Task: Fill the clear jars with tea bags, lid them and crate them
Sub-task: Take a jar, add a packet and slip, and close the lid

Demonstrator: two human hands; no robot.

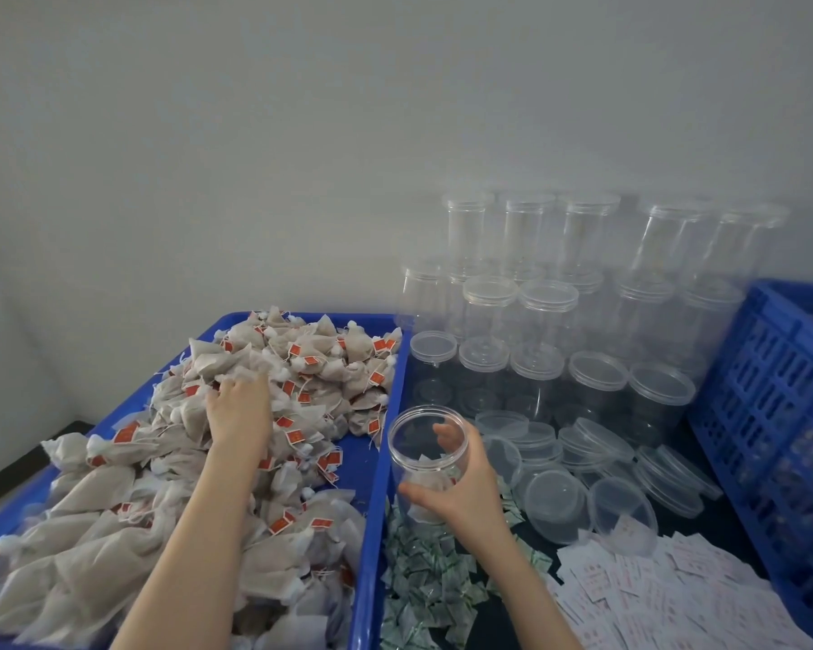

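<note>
Left grip [240,405] reaches forward; right grip [461,485] curled.

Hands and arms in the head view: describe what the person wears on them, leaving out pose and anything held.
Nothing is worn. The left hand and the right hand are bare, with no gloves, and I see no rings on the fingers that show. Both forearms are uncovered right down to the bottom edge of the picture: no sleeve, cuff, watch or bracelet shows on either wrist. No markings are visible.
</note>
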